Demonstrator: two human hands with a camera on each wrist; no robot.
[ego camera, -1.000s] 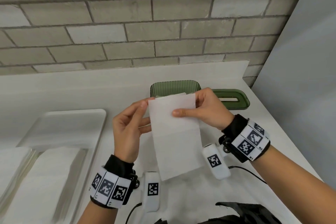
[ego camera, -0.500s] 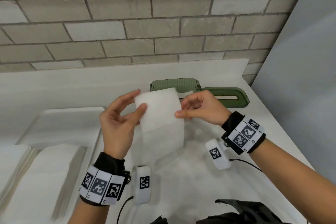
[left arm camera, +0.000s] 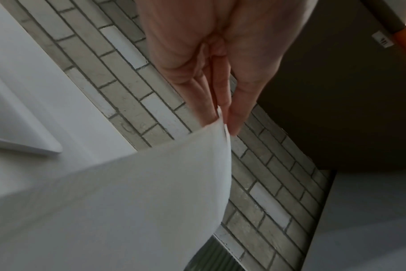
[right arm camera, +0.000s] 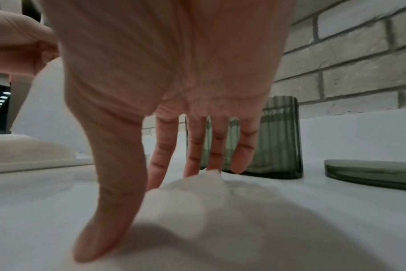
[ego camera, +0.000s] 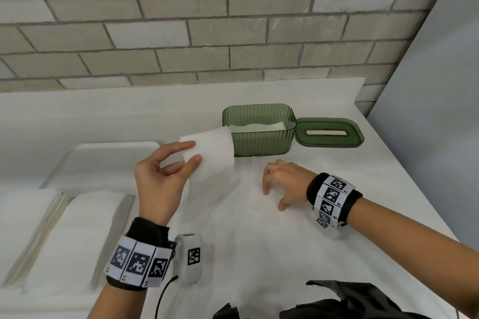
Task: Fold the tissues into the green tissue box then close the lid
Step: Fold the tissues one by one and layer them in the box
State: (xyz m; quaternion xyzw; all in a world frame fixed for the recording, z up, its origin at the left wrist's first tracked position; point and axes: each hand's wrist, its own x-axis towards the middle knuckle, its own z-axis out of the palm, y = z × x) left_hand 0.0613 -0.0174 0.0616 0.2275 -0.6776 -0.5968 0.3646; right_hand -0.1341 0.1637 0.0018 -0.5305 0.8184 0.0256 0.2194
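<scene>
The green tissue box [ego camera: 261, 137] stands open at the back of the table, with white tissues [ego camera: 256, 127] inside. Its green lid [ego camera: 329, 133] lies flat just right of it. My left hand [ego camera: 192, 151] pinches the top corner of a folded white tissue [ego camera: 211, 163] between thumb and fingers, left of and in front of the box. In the left wrist view the fingertips [left arm camera: 232, 121] clamp the tissue's [left arm camera: 127, 201] edge. My right hand [ego camera: 272, 193] is spread, its fingertips down on another tissue [right arm camera: 197, 194] lying rumpled on the table before the box [right arm camera: 278, 139].
A white tray [ego camera: 108, 160] sits at the left, with stacks of flat tissues [ego camera: 77, 220] in front of it. Black fabric [ego camera: 350, 300] lies at the near edge. A brick wall runs behind, and a grey panel closes off the right side.
My right hand let go of the held tissue and dropped onto the tissue on the table. The left hand carried the now folded tissue left and lower.
</scene>
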